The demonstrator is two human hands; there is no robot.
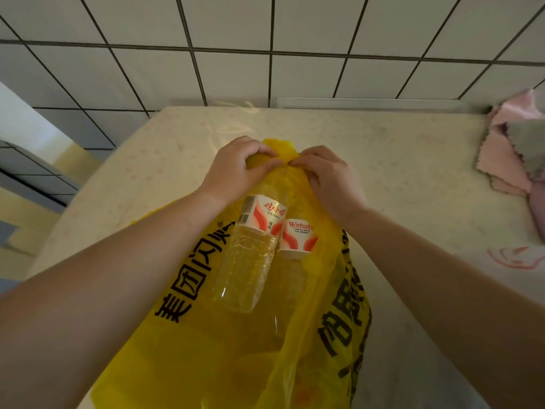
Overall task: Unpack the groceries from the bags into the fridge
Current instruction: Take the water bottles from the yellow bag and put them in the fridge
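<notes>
Two hands, left hand (236,169) and right hand (327,180), pinch the yellow bag's (182,343) knotted top at 12 o'clock above two water bottles (250,255).

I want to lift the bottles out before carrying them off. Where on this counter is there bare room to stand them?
Bare counter lies between the yellow bag and the pile of cloths, and behind both hands up to the tiled wall. Left of the bag is a narrower strip to the counter edge. The middle is crowded: left hand, right hand, two bottles.
</notes>
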